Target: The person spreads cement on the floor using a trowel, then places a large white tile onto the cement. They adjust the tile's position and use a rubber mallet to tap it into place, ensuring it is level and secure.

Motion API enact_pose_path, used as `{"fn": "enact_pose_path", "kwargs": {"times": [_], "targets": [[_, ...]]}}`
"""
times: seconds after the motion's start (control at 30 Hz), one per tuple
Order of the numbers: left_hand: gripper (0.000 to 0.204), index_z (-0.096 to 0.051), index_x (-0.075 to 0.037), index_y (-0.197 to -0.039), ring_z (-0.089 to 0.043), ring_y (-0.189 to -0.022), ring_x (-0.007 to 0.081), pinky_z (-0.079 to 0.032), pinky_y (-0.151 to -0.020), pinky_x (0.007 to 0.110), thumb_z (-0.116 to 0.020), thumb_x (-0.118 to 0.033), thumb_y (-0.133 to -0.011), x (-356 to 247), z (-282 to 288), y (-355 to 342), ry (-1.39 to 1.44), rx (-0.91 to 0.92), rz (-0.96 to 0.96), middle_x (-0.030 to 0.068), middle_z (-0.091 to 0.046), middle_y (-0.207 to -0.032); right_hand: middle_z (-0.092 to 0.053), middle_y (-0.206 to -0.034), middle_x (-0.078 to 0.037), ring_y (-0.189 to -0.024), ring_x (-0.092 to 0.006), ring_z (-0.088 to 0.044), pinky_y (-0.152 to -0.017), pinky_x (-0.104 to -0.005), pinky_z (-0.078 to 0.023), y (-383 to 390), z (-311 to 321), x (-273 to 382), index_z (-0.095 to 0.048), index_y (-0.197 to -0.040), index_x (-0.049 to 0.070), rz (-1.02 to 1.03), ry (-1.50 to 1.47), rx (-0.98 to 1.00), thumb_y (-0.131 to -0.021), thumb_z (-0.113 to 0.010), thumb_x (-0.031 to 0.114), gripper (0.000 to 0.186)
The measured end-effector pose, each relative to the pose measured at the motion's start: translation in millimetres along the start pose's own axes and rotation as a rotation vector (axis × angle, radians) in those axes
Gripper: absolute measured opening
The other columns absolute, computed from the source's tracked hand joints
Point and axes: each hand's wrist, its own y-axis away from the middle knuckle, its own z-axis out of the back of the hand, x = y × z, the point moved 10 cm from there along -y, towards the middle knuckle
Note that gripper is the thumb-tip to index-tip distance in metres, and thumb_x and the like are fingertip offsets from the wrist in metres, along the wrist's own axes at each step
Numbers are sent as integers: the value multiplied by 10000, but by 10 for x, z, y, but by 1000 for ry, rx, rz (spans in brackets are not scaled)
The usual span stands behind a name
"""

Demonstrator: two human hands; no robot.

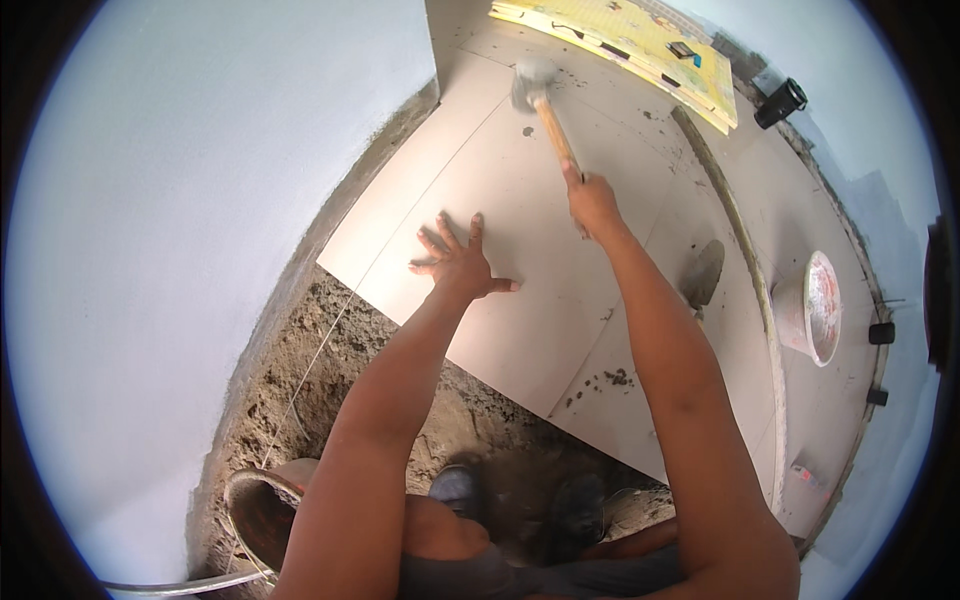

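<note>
My left hand (pixel 458 268) lies with its fingers spread on a large cream floor tile (pixel 530 340). My right hand (pixel 594 207) grips the wooden handle of a mallet (pixel 554 130). The mallet's pale, rounded head, a little blurred, is over the far part of the tiled floor; whether it touches the surface I cannot tell. A trowel (pixel 704 272) with mortar on its blade rests on the tiles to the right of my right forearm.
Rough mortar bed (pixel 340 345) lies nearer, crossed by a taut string. A bucket (pixel 262 510) stands at lower left, a white bucket (pixel 806 308) at right. A long straight bar (pixel 735 200) lies across the tiles. Farther off are a yellow folded mat (pixel 600 28) and a black bottle (pixel 780 103).
</note>
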Motion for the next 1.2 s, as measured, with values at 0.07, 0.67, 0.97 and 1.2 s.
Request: {"fn": "enact_pose_path", "kwargs": {"times": [0.07,0.67,0.97,1.2], "targets": [[1374,-16,-292,-1558,149,-1371,615,-174,-946,834,-823,-703,-525,28,12,-8,-3,-3,6,299,168,-1556,-606,-682,-149,-508,-229,-599,-465,-353,-519,78,44,173,-572,-857,-22,68,-72,-26,-987,-412,552,610],[1406,67,-292,-1550,148,-1396,577,-214,-922,836,-794,-739,-533,27,-88,-97,-34,-18,19,280,221,-1549,-611,-679,-194,-654,-311,-649,-635,-405,-533,583,329,-470,-586,-894,-35,-28,-88,-59,-981,-446,533,592],[1354,68,-303,-1549,132,-1408,560,-204,-944,826,-736,-782,-570,52,-66,-58,-70,-49,8,249,200,-1567,-582,-628,-142,-552,-261,-621,-508,-390,-515,731,502,-931,-575,-866,-33,-58,-106,-139,-979,-436,548,608],[1126,-1,-228,-1562,50,-1467,442,-112,-1089,709,-494,-833,-751,-5,-187,43,-171,-177,-63,207,81,-1602,-570,-623,-110,-461,-249,-563,-443,-382,-482,866,752,-1656,-549,-838,-27,-126,63,-244,-968,-460,555,603]]}}
